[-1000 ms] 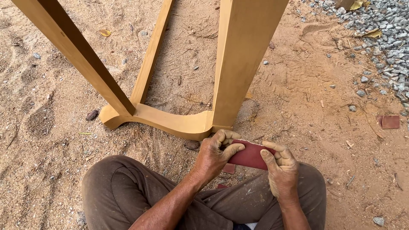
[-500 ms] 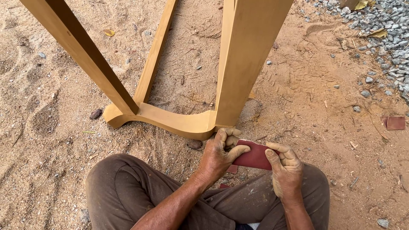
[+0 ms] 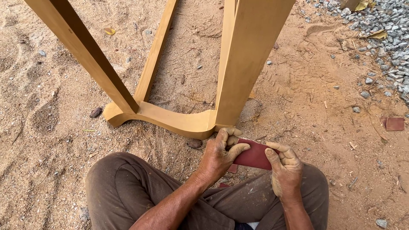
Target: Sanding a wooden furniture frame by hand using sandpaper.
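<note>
Red-brown sandpaper sheet sits between your hands, over lap, just below wooden frame. Left hand pinches one edge; right hand clamps opposite edge, keeping sheet taut. Frame stands on sandy ground.

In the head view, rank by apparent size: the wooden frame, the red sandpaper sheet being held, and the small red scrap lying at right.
1. wooden frame
2. red sandpaper sheet; partly covered by both hands
3. small red scrap; farther away, so unsure

Head view, steeply downward, seemingly close above lap.
</note>
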